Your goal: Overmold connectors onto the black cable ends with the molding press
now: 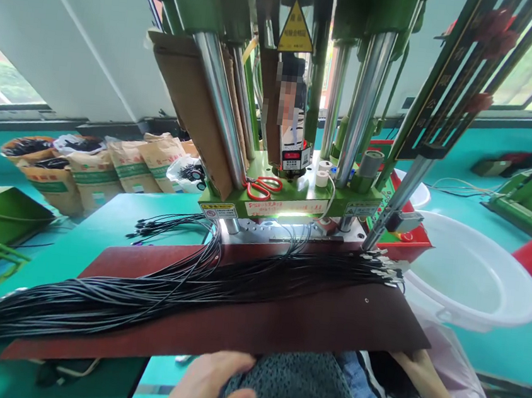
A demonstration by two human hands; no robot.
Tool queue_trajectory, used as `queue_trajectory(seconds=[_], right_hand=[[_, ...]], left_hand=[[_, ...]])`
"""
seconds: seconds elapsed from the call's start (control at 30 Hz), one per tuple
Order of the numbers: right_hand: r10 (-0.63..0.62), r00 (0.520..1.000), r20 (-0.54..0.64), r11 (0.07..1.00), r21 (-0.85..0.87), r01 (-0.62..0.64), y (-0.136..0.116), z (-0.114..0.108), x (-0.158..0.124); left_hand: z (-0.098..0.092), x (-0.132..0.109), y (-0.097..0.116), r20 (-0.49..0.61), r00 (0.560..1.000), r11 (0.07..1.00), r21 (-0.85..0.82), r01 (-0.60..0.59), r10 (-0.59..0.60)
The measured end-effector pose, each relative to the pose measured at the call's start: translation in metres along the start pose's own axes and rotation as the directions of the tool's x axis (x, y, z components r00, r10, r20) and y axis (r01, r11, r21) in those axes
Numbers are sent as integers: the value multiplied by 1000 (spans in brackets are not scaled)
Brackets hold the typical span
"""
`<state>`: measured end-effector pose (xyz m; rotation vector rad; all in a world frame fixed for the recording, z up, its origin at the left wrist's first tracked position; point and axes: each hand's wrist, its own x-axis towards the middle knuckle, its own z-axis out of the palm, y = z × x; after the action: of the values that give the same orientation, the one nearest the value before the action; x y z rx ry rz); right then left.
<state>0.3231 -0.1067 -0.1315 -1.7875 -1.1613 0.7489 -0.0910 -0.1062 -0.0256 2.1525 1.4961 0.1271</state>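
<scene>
My left hand (211, 383) is held low over my lap, fingers apart and nothing in it, close to the front edge of a brown board (281, 324). My right hand (414, 366) is at the board's right front corner, its fingers mostly hidden under the edge. A dark bundle (390, 376) lies beside that hand; I cannot make out whether it is held. Along the board stretches a thick bundle of black cables (141, 297), with pale connector ends (386, 269) at the right. Some cables run back into the green press (308, 197).
Red-handled scissors (263, 188) rest on the press. More cables (163, 226) lie on the teal table (136, 207) to the left. At right stand a white tub (516, 301) and a pale pink bag (462, 365). Paper sacks (90, 174) line the back left; a person (292, 110) shows behind the press.
</scene>
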Motion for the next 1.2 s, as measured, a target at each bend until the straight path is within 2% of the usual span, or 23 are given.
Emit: queue_trajectory(seconds=[0.03,0.07,0.1,0.13,0.2,0.27,0.37,0.47,0.57,0.67,0.8,0.93,1.07,1.13,1.2], right_hand=[[-2,1000,6,1000,-17,2,2,0,1],[-1,1000,18,999,-36,2,4,0,2],[-2,999,35,998,-58,4,4,-1,2],[-5,998,60,996,-84,10,3,-2,3],[-19,992,123,991,-132,35,1,-7,1],[-42,988,152,982,-175,68,1,-13,-3],[-94,990,109,966,-232,117,6,-21,-11],[-160,983,88,958,-227,176,14,-26,-17],[-189,977,103,966,-159,204,15,-31,-18],[-193,976,98,974,-100,203,11,-38,-17],[-189,980,56,979,-64,193,0,-48,-16],[-217,975,-44,969,-131,210,-21,-58,-18],[-349,918,-188,924,-234,303,-57,-59,-28],[-364,908,-207,928,-168,333,-78,-49,-36],[-286,954,-93,954,68,293,-97,-30,-44]], left_hand=[[1,16,18,-22,988,988,21,-150,151],[5,35,34,-74,965,967,73,-246,251],[10,55,48,-129,942,946,143,-291,310],[16,75,58,-185,926,935,206,-290,328],[30,108,69,-276,917,933,299,-202,287],[41,125,73,-344,904,925,358,-126,256],[46,130,73,-386,879,896,433,-95,280],[37,132,76,-359,887,867,491,-84,290],[23,145,77,-218,920,825,540,-164,325],[14,160,77,-47,920,768,568,-295,389],[7,171,84,19,947,753,601,-267,321],[3,181,92,17,954,770,586,-252,299],[-5,185,92,32,938,768,565,-303,346],[-16,181,90,-25,912,772,541,-333,410],[-31,171,88,-103,880,810,452,-373,463]])
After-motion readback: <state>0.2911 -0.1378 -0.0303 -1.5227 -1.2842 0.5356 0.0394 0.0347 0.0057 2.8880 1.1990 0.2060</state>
